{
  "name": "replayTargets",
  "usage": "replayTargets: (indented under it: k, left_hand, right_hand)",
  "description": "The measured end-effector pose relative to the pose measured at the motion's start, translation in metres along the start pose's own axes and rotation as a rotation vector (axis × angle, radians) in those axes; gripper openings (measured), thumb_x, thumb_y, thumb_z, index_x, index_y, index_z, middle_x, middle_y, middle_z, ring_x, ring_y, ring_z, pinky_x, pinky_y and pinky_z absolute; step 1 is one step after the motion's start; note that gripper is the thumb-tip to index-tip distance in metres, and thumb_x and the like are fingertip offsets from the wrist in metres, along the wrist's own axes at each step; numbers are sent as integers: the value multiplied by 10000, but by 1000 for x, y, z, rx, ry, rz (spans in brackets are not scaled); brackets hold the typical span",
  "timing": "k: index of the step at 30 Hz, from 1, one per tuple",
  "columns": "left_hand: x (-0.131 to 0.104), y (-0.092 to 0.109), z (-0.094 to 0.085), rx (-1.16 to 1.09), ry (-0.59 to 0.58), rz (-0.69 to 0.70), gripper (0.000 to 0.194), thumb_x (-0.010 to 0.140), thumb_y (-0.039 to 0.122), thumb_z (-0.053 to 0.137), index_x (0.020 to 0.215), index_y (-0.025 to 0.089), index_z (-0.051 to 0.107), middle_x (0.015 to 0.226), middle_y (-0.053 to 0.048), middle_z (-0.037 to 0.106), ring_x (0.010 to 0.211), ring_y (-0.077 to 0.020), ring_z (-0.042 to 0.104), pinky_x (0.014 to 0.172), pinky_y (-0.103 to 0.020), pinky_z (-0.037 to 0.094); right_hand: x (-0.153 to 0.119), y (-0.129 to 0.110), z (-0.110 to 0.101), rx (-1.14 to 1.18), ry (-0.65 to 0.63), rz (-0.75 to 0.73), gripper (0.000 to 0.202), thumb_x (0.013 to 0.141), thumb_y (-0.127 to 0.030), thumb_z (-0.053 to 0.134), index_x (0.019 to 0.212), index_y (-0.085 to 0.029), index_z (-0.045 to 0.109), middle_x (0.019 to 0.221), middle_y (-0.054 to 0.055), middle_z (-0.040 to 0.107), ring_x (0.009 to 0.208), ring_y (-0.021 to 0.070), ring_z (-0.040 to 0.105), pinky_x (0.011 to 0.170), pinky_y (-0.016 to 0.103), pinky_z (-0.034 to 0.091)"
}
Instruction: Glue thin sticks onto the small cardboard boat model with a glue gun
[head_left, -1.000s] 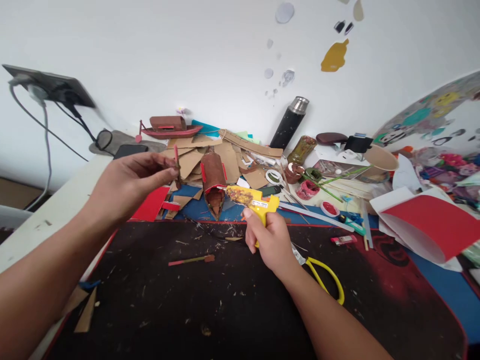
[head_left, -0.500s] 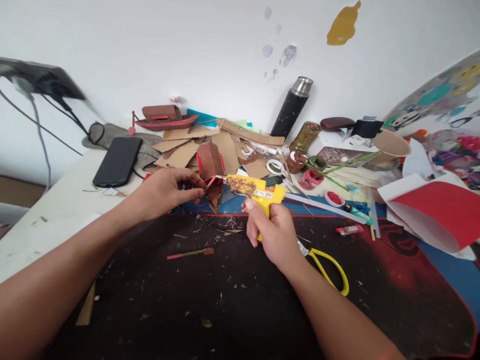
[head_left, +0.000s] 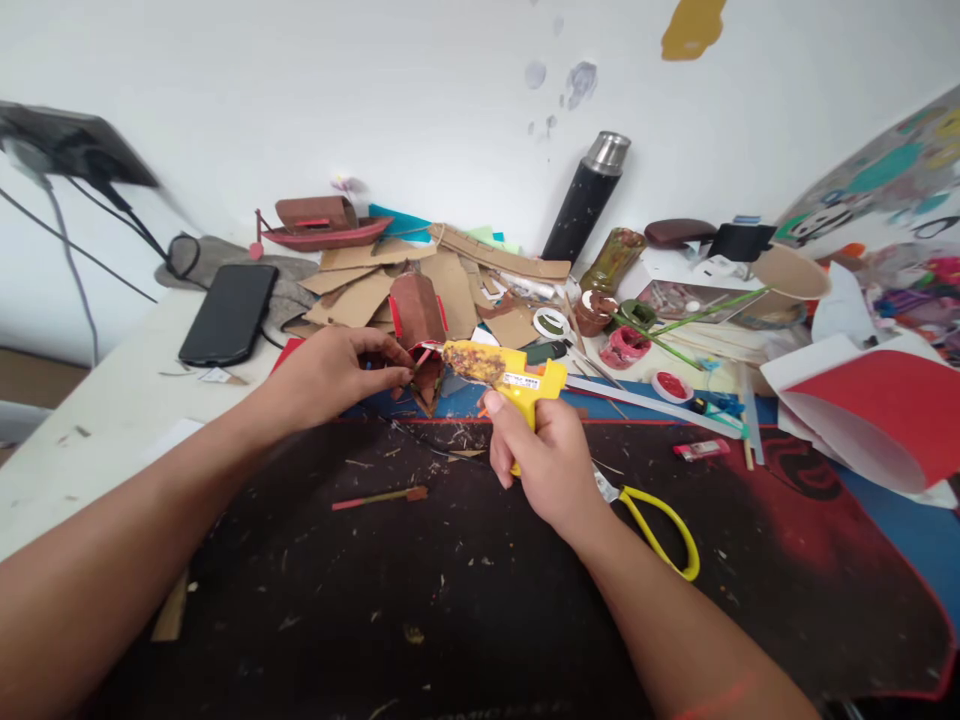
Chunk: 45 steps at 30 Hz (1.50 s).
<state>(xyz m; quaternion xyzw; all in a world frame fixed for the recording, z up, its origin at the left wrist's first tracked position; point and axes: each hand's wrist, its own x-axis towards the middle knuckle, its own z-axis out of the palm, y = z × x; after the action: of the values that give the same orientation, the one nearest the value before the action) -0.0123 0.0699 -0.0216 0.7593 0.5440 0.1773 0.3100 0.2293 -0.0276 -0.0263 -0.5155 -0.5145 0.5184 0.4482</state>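
Boat [head_left: 417,310], brown, one of two here, sits in the middle at the near edge of the cardboard [head_left: 364,300], its pointed end toward the person; it bears one arched cover with two red strips [head_left: 396,316], one along each side. The left hand [head_left: 322,378] is at its near opening, thumb and finger pinched together on one thin pink strip [head_left: 426,356]. The right hand [head_left: 551,450] is wrapped around the handle of one yellow glue gun [head_left: 502,370], whose nozzle reaches the cover's lower edge; whether it touches the strip or the cover, I cannot tell. One clear glue stick [head_left: 652,405] juts from the back of the gun. In front, on one black mat [head_left: 487,590], lie one painted stick [head_left: 381,497], one tool with yellow handles [head_left: 664,530], partly behind the right hand, and one lighter [head_left: 701,449]. To the right of the boat stand three open paint pots: one brown [head_left: 596,315], one green [head_left: 636,317], one red [head_left: 625,348]. Two paint-smeared lids lie near them, one with green [head_left: 551,322], one with red [head_left: 672,387]. One thermos [head_left: 589,195] is at the wall, one phone [head_left: 229,315] lies left, and behind the cardboard rests the second boat [head_left: 322,222].
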Motion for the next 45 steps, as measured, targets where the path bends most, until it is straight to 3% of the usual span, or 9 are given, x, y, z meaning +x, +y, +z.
replayTargets:
  k: [45]
  left_hand:
    - [1,3,4,-48,-24,-20,347,788,541,681,924,251,816,939,-44,825,848,-245,719,763,-340,539]
  right_hand:
    - [-2,0,-1,-52,-16,17,591,977,-633,622,554,-249,473,406,-27,493,398,101,489,467,263,419]
